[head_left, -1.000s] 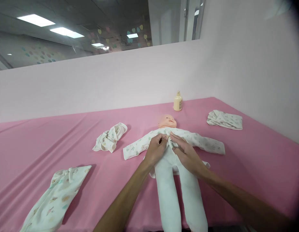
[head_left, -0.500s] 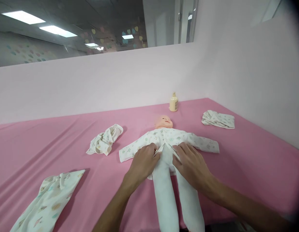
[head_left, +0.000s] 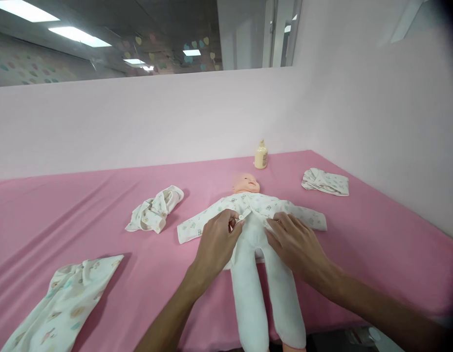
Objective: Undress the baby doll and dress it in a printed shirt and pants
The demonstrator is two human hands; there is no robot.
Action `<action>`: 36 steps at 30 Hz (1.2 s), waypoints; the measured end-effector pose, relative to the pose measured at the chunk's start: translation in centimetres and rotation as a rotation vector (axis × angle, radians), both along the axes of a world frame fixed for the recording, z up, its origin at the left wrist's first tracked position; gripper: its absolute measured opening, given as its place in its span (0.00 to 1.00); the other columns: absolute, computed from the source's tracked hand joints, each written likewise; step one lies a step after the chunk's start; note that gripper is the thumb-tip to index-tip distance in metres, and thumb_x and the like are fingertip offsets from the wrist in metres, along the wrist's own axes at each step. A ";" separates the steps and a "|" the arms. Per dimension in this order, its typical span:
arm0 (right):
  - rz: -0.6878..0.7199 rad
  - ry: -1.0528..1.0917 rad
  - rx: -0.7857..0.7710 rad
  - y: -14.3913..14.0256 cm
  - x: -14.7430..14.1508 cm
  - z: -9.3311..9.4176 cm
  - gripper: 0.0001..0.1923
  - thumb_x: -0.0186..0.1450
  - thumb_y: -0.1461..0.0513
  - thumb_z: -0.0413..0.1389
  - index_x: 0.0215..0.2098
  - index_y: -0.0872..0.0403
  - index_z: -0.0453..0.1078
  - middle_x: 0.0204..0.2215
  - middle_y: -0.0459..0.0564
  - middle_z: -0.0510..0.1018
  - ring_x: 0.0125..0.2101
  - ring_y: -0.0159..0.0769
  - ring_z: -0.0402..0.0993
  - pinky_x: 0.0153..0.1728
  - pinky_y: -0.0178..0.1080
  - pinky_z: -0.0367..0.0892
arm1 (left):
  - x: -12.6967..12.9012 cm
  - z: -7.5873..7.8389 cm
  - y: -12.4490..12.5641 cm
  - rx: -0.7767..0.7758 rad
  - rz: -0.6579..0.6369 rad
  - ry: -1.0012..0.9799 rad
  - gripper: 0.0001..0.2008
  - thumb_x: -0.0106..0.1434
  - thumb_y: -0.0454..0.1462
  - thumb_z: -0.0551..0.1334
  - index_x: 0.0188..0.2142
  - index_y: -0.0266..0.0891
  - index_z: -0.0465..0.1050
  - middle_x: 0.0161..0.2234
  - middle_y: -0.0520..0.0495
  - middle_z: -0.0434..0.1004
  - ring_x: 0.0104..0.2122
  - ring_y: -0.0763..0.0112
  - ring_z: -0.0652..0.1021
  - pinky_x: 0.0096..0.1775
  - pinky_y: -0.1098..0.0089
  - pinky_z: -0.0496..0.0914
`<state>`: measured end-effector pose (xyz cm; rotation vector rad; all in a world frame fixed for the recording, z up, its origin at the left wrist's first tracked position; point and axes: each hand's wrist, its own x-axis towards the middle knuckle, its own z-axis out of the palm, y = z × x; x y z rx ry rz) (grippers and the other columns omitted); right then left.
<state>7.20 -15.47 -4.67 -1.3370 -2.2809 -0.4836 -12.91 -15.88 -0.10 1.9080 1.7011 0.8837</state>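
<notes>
A baby doll [head_left: 246,183] lies on its back on the pink table [head_left: 376,234], head toward the wall, legs toward me. It wears a white printed shirt [head_left: 211,217] with sleeves spread out. My left hand [head_left: 216,240] pinches the shirt's left front edge at the doll's belly, near a small snap. My right hand [head_left: 295,244] presses on the shirt's right front edge just across the opening. The doll's white cloth legs [head_left: 248,288] run down to the table's near edge.
A crumpled printed garment [head_left: 155,210] lies left of the doll. Another printed garment [head_left: 61,305] lies at the near left. A folded one [head_left: 325,182] rests at the right near the wall. A cream lotion bottle [head_left: 260,156] stands by the back wall.
Both hands slid from the doll's chest down to its belly along the shirt opening. The left hand now pinches the flap edge; the view shifted slightly.
</notes>
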 end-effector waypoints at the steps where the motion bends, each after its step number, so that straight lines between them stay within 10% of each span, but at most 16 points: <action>1: -0.005 0.007 -0.002 0.3 -0.2 -0.1 0.11 0.71 0.63 0.46 0.40 0.55 0.70 0.36 0.55 0.74 0.36 0.42 0.71 0.37 0.44 0.67 | 0.0 -0.1 0.1 0.006 -0.007 -0.010 0.09 0.65 0.43 0.54 0.32 0.41 0.66 0.28 0.52 0.70 0.29 0.70 0.67 0.31 0.69 0.60; 7: -0.040 -0.075 0.013 1.2 0.0 -0.8 0.12 0.68 0.68 0.47 0.30 0.55 0.69 0.27 0.53 0.72 0.30 0.42 0.68 0.32 0.44 0.65 | 0.5 -1.3 0.2 0.066 -0.087 -0.011 0.14 0.68 0.46 0.52 0.32 0.40 0.68 0.27 0.52 0.68 0.28 0.70 0.67 0.32 0.69 0.60; 13: 0.073 -0.191 0.110 -0.1 0.5 -0.2 0.29 0.60 0.78 0.43 0.59 0.61 0.62 0.43 0.61 0.73 0.39 0.47 0.69 0.38 0.47 0.68 | 0.9 -2.1 0.1 0.109 -0.145 0.078 0.16 0.70 0.44 0.49 0.31 0.39 0.66 0.31 0.49 0.71 0.32 0.68 0.69 0.34 0.68 0.59; 19: 0.076 -0.146 0.001 0.2 1.0 0.4 0.14 0.68 0.70 0.44 0.42 0.59 0.70 0.37 0.59 0.73 0.37 0.46 0.69 0.37 0.47 0.68 | 1.0 -2.6 0.4 0.115 -0.163 0.083 0.18 0.71 0.44 0.46 0.26 0.39 0.58 0.27 0.50 0.68 0.29 0.70 0.67 0.32 0.68 0.57; 27: -0.026 0.138 -0.272 1.7 2.1 0.2 0.17 0.69 0.58 0.49 0.22 0.52 0.60 0.24 0.47 0.70 0.25 0.34 0.66 0.25 0.37 0.59 | 0.9 -3.3 0.7 0.094 -0.198 0.128 0.16 0.72 0.43 0.43 0.29 0.40 0.55 0.29 0.51 0.67 0.28 0.69 0.64 0.32 0.68 0.56; 32: -0.046 0.084 -0.390 2.1 2.8 0.6 0.17 0.67 0.60 0.49 0.20 0.53 0.58 0.22 0.45 0.69 0.23 0.33 0.64 0.23 0.36 0.56 | 0.8 -3.5 0.8 0.095 -0.243 0.161 0.16 0.72 0.44 0.42 0.30 0.41 0.54 0.29 0.51 0.64 0.28 0.69 0.62 0.32 0.68 0.56; 36: -0.047 -0.080 -0.171 1.9 2.4 0.2 0.08 0.64 0.69 0.49 0.35 0.56 0.70 0.31 0.54 0.73 0.32 0.42 0.69 0.30 0.42 0.64 | 0.7 -3.5 0.9 0.074 -0.254 0.160 0.15 0.73 0.43 0.41 0.31 0.41 0.54 0.30 0.51 0.65 0.29 0.69 0.62 0.32 0.68 0.57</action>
